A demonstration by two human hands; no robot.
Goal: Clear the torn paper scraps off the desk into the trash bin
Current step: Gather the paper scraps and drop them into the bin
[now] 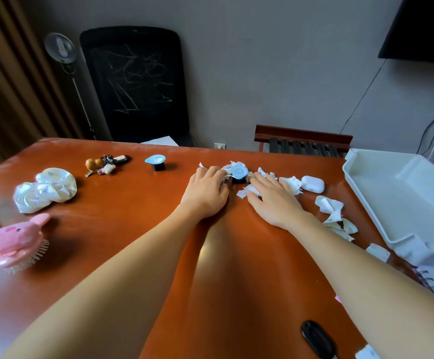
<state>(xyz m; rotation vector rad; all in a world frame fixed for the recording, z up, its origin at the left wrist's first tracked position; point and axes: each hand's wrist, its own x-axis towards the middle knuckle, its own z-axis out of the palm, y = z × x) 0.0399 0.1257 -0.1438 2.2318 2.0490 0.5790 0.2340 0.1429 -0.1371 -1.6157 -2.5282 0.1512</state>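
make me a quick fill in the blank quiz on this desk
The hairbrush at the desk's left edge is ____.
Between the left hand and the right hand stands a small black cup with a ____ lid.
The earbud case lies to the ____ of the right hand.
Missing words: pink, blue, right.

1. A lived-in room of a home was the setting, with a brown desk filling the lower frame.
2. Personal items lay at left: a pink hairbrush, a satin scrunchie and keys with charms.
3. Brown curtains hung at upper left, beside a standing fan and a black mesh chair.
4. A dark wall-mounted screen showed at upper right.
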